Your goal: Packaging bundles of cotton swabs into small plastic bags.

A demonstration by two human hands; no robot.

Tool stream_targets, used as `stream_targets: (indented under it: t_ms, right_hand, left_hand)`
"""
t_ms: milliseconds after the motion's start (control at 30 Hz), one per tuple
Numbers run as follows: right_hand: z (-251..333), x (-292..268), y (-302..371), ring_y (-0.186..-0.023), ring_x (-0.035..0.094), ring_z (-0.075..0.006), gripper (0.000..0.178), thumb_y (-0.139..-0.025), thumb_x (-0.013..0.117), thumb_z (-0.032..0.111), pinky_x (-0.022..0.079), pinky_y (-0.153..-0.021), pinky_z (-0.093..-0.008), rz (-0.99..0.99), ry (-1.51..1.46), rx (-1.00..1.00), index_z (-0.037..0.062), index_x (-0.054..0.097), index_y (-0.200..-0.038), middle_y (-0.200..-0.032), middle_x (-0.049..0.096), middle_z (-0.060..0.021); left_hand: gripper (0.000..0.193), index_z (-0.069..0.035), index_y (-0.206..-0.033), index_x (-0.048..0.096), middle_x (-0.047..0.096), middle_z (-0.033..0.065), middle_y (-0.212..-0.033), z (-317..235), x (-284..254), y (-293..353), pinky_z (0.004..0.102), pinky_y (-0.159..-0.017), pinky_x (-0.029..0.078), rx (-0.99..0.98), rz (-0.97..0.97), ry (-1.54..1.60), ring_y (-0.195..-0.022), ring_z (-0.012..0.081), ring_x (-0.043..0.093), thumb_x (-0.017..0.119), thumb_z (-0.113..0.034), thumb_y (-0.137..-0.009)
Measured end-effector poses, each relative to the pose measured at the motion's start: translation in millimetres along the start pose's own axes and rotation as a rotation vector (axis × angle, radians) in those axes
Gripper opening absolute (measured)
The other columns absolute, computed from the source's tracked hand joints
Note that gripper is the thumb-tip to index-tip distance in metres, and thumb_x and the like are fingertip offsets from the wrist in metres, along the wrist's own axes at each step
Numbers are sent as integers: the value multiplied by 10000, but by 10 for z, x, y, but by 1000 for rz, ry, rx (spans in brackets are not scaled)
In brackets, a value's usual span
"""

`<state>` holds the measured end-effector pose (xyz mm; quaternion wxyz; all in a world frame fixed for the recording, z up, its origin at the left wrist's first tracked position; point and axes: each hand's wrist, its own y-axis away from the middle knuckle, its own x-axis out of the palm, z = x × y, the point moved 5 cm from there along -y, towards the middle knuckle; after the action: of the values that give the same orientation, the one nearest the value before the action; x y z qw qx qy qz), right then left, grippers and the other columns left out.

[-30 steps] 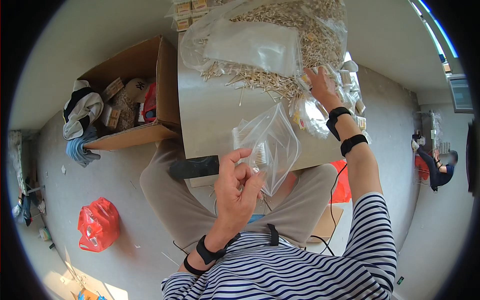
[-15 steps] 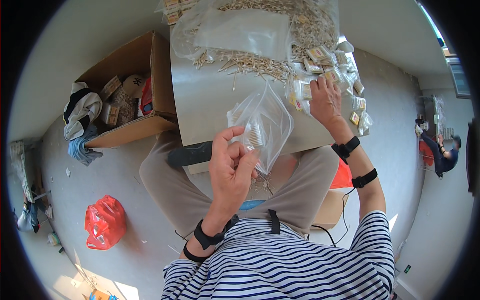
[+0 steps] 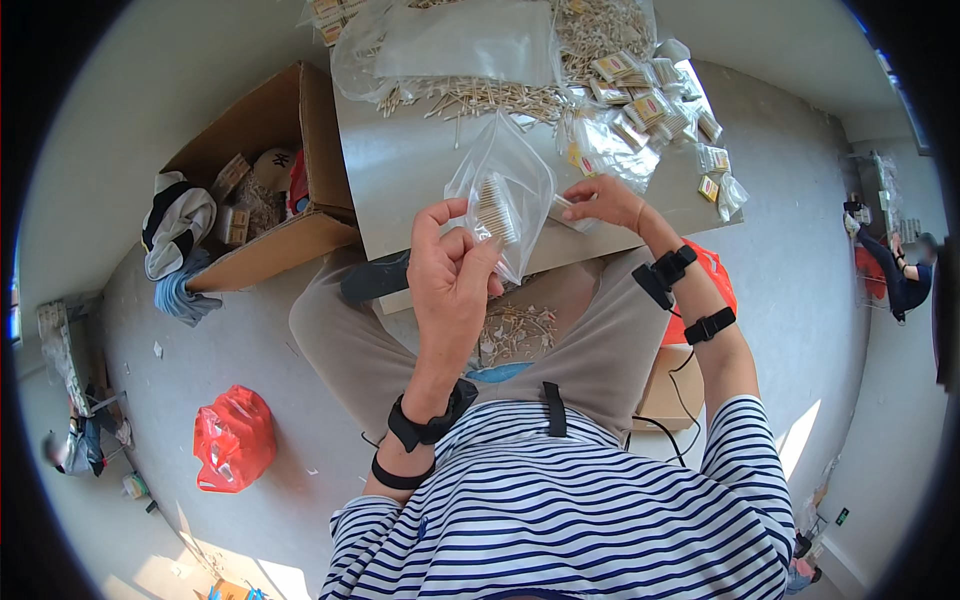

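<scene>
My left hand (image 3: pixel 448 275) grips a clear plastic bag (image 3: pixel 528 185) between thumb and fingers, above the table's near edge. Inside the bag, a small pack of cotton swabs (image 3: pixel 494 208) shows its row of white tips. Just right of the bag, my right hand (image 3: pixel 612 203) pinches a small pale packet (image 3: pixel 568 213), partly hidden by the fingers; it looks like another swab pack. Beyond that hand, a heap of small swab packs (image 3: pixel 650 108) with yellow-and-red labels covers the table's far right part.
Loose cotton swabs (image 3: pixel 500 102) and a large clear plastic sheet (image 3: pixel 465 45) cover the far side of the table (image 3: pixel 400 180). An open cardboard box (image 3: pixel 330 150) stands left. Red bags (image 3: pixel 235 438) lie on the floor. Other people are at the far edges.
My right hand has come back from the heap toward the bag, now with a packet in its fingers. The bag has shifted slightly left and away from me in my left hand.
</scene>
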<state>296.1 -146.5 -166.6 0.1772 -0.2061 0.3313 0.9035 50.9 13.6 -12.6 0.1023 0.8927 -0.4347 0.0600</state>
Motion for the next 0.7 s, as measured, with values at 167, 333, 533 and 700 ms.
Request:
stream_targets:
  t_ms: [167,333,533,700]
  right_hand:
    - [79,-225,99,-890,668,-299,468,-729,812,371,516,-820,-357,-403,377,159,29,738,-1039,-889,698,-153]
    - [400,207,267,-1072,613,-351,619,-694,817,366,499,-901,-438,-401,609,121,1,618,-1152,-1183,582,-168]
    - [265,242,221,-989,641,-341,604,-671,823,287,516,-866,-425,-506,674,70,-9,598,-1147,-1120,591,-157]
    - [1061,-340,802,-872,650,-160,445,-767,756,82,537,-768,-329,-634,-214,-216,-10,615,-1179,-992,662,-59]
  left_hand:
    - [347,20,-1244,445,636,25,-763,-10,1,0,162,-512,435,-2,0,7,-584,33,538,586,-21,-929]
    - [345,20,-1243,447,636,25,-765,3,-15,-11,163,-521,438,-4,-15,6,-590,32,536,585,-21,-929]
    - [340,21,-1238,448,631,26,-755,-10,11,-39,163,-514,428,14,-8,10,-575,33,527,582,-21,-928]
    - [300,9,-1194,462,592,21,-676,-11,23,-29,190,-484,397,13,-11,50,-534,33,503,572,-6,-915]
